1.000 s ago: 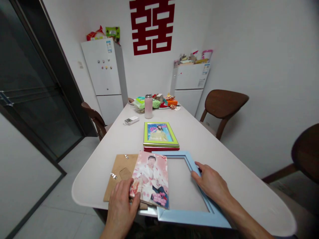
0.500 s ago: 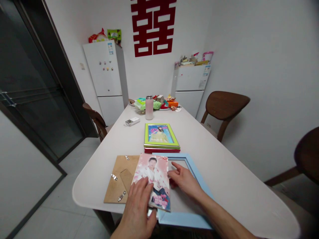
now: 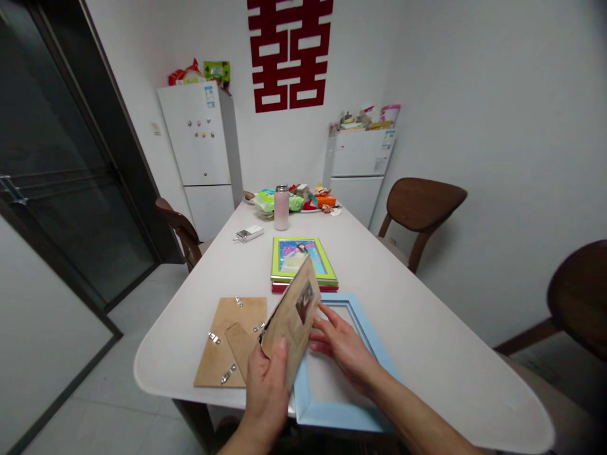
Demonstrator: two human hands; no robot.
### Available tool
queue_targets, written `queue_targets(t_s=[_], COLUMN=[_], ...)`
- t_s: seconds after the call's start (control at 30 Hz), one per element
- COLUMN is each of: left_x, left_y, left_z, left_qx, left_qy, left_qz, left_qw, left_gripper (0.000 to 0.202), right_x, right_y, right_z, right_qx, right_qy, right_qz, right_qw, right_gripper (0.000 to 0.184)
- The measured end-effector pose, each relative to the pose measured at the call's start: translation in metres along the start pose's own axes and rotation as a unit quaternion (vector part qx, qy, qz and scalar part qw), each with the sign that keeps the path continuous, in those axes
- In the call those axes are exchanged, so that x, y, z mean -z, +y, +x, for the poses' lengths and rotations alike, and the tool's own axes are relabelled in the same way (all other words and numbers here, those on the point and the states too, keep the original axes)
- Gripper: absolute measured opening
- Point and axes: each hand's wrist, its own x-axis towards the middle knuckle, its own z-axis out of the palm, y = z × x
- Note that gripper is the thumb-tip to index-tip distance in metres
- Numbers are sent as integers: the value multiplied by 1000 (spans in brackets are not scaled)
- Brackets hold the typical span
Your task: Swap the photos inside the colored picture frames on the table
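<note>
My left hand (image 3: 268,395) grips a photo print (image 3: 291,325) by its lower left part, thumb on the beige side. The print stands tilted on edge. Its beige side, with a small dark picture on it, faces me; the pink portrait side is hidden. At its right edge is my right hand (image 3: 344,351), fingers stretched and apart, fingertips touching or very near it. Beneath that hand lies a light blue picture frame (image 3: 332,414), face area grey. A brown backing board (image 3: 213,363) with metal clips and a stand flap lies to the left.
Behind the blue frame, a green picture frame (image 3: 277,256) rests on a red one (image 3: 279,287). Farther back stand a pink bottle (image 3: 281,212) and a small white device (image 3: 250,234). Snack packets (image 3: 296,202) lie at the far end. Wooden chairs (image 3: 422,202) flank the table (image 3: 408,328).
My left hand has lifted the photo print and turned it up, so its beige side shows instead of the portrait. My right hand has stayed by its right edge, over the blue frame.
</note>
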Motion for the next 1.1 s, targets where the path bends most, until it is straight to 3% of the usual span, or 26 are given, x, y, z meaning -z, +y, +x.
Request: queue_targets(t_s=[0.1,0.2,0.3,0.4,0.53,0.63,0.8,0.93,1.1], left_x=[-10,-9,-5,-4,-6,-6,-7,-10,-16], left_y=[-1,-12,-23,-29,-34,-38,-41,-38,-35], left_z=[-6,-4,-3,-9,-19,-20,-16,-15,-15], left_qx=[64,65,33,-29,-129,-166,-182,-183,-176], left_qy=[-21,-39,-69,-135,-217,-264,-273,-264,-263], left_qz=[-80,-92,16,181,299,366,422,431,450], left_qw=[995,993,997,974,920,877,845,843,835], left_gripper=[39,50,51,46,49,49,44,43,43], right_x=[18,44,70,82,80,76,74,74,74], right_y=[3,-4,-8,-3,6,8,13,22,25], right_z=[-3,-1,6,15,24,24,21,20,20], right_qx=[19,38,20,40,93,132,189,229,230], right_qy=[8,55,114,137,147,143,129,129,132], right_qz=[43,-8,-127,-266,-425,-527,-641,-650,-678], right_qw=[999,998,985,953,888,827,733,713,686], right_gripper=[59,59,61,55,51,45,36,33,28])
